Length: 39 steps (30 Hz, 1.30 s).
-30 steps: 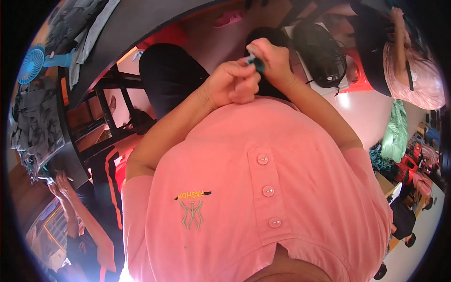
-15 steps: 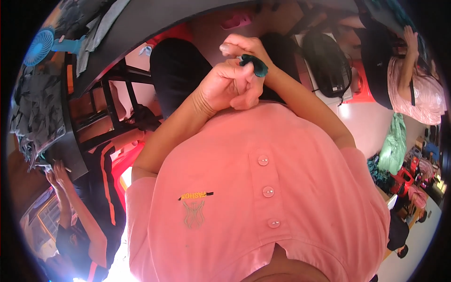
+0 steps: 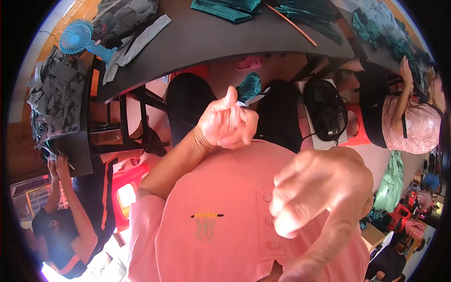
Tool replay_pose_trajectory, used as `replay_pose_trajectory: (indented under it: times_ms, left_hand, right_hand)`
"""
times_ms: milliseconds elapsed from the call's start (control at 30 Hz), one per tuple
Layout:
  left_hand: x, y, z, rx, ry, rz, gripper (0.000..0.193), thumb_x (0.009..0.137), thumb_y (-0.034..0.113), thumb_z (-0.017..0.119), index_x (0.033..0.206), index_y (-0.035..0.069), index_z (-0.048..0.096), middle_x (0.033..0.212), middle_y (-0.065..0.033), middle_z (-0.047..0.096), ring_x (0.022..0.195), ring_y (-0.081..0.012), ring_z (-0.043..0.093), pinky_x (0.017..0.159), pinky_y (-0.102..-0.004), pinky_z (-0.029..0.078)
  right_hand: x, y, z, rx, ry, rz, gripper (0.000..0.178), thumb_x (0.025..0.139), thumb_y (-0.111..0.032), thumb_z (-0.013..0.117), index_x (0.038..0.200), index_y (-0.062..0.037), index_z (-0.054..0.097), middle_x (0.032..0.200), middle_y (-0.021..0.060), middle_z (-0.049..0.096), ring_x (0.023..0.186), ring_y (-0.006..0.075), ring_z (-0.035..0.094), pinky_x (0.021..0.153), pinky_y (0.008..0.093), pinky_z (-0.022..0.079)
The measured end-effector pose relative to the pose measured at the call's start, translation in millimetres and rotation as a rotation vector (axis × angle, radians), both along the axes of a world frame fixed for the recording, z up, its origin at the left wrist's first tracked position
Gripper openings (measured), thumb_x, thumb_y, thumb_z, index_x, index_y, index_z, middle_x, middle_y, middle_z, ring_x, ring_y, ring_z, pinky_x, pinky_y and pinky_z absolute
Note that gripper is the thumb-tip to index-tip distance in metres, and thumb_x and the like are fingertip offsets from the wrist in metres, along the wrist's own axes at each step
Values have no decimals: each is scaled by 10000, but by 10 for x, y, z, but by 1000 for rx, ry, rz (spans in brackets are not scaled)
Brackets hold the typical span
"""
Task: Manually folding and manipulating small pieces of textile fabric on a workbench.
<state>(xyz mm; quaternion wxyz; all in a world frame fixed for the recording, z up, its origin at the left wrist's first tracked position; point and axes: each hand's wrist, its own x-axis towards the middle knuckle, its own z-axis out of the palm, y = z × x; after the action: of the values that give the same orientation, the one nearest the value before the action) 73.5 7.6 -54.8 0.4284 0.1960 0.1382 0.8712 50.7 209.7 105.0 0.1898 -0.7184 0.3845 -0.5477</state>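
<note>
My left hand (image 3: 228,121) is in front of my lap with its fingers curled and thumb raised. A small dark green velvet piece (image 3: 250,87) with a pale edge sticks up from behind its fingers, held there. My right hand (image 3: 324,188), close and large in view, is apart from the left, in front of the buttons of my pink shirt (image 3: 206,188). Its fingers are bent together, and anything between the tips is hidden.
A dark table (image 3: 188,42) carries folded green velvet (image 3: 225,10), a wooden stick (image 3: 291,24), grey cloth strips (image 3: 141,42) and a blue fan (image 3: 77,37). A black bag (image 3: 325,110) lies right of my knees. Co-workers sit at both sides.
My right hand has moved from beside the left, toward me and to the right. The left hand has lowered slightly, still with the velvet piece. The view has tilted up, showing more table.
</note>
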Motion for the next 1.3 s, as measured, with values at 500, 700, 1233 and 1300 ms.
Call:
replay_pose_trajectory:
  times_ms: [500,700,1233,1300]
  left_hand:
    - [193,175,97,-206,-135,126,963,881,772,251,786,-129,577,459,-90,448,328,-137,341,348,-268,285]
    - [276,223,161,-261,1,70,944,869,785,256,774,-93,591,420,-57,421,368,-136,349,427,-247,309]
    - [235,234,-1,-97,41,52,893,887,740,325,879,-107,607,562,-135,562,365,-148,379,421,-276,327]
    - [226,214,-33,-103,24,64,884,889,732,336,883,-109,608,539,-125,547,366,-149,376,424,-273,326]
  right_hand:
    - [-41,-107,-1082,270,-703,-1042,163,876,-94,568,968,16,646,740,32,609,663,92,553,601,238,446]
    - [132,-171,-1193,161,-438,-1227,127,818,-10,537,896,36,625,723,51,630,634,102,558,609,254,462]
    - [174,-68,-1242,230,-573,-1173,155,832,-51,544,904,54,634,775,87,668,712,119,619,654,248,489]
    - [199,-91,-1187,209,-624,-1151,159,818,-50,548,898,56,635,773,94,667,700,121,615,649,250,487]
